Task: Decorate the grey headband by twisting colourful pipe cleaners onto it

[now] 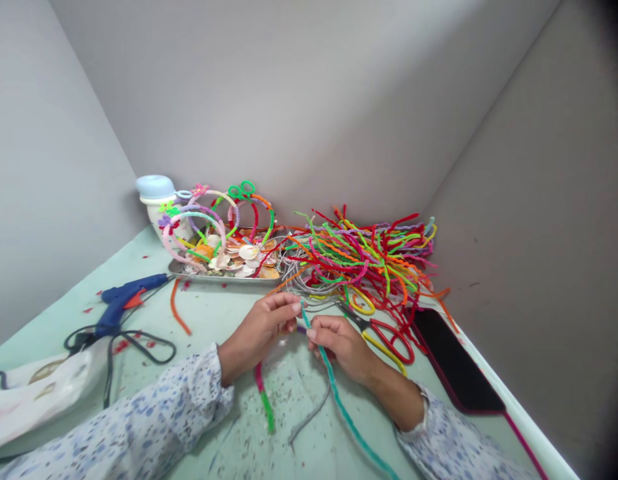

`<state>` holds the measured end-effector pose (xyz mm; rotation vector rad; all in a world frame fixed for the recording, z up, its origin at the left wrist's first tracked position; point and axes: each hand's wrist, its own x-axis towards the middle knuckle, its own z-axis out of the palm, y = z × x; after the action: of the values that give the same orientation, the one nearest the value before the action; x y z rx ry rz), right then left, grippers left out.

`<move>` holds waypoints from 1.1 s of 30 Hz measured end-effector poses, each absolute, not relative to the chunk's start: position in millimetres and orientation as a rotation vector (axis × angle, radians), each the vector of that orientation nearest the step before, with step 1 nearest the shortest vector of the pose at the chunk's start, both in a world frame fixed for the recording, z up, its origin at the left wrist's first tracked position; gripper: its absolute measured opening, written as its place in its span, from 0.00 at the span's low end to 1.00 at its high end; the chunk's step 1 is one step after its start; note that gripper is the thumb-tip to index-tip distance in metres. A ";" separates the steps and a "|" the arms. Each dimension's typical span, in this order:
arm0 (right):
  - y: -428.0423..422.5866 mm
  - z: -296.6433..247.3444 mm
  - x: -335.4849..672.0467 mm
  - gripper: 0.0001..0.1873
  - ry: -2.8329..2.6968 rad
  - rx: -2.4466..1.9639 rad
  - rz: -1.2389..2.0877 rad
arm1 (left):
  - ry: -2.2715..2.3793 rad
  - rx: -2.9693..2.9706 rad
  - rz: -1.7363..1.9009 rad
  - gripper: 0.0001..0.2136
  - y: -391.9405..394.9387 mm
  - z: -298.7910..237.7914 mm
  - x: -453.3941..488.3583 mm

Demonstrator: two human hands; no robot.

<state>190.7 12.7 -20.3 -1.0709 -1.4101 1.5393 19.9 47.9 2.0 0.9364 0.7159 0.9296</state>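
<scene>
A long teal pipe cleaner (346, 413) runs from between my fingertips down toward the bottom edge. My left hand (266, 330) is closed, pinching near its upper end with thumb and forefinger. A little lower, my right hand (343, 348) has its fingers closed around the same pipe cleaner. Under my left hand hangs a strip wrapped in pink and green pipe cleaner (266, 407). A bit of purple shows between the hands, and a bare grey wire (309, 420) trails below my right hand. Whether these pieces join is hidden by my fingers.
A metal tray (229, 279) of shells and decorated headbands (196, 217) stands at the back, beside a white bottle (159, 200). Colourful pipe cleaners (383, 253) are heaped behind my right hand, near scissors (389, 333) and a phone (459, 363). A blue glue gun (121, 303) lies left.
</scene>
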 end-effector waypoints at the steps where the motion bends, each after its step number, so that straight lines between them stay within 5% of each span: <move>1: 12.6 -19.8 190.6 0.14 -1.407 -1.072 1.538 | 0.725 0.933 0.931 0.09 47.6 2.4 20.3; 13: 14.7 -20.1 185.0 0.12 -1.283 -1.075 1.480 | 0.806 1.112 0.871 0.08 46.6 -3.1 21.6; 33: 5.4 -10.3 172.3 0.10 -1.635 -1.374 0.631 | 0.920 1.343 0.877 0.05 44.2 -4.9 25.3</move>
<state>172.3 5.4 -10.3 -1.3735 -1.6346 0.6310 25.3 44.2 -4.9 1.3435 0.9196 0.8771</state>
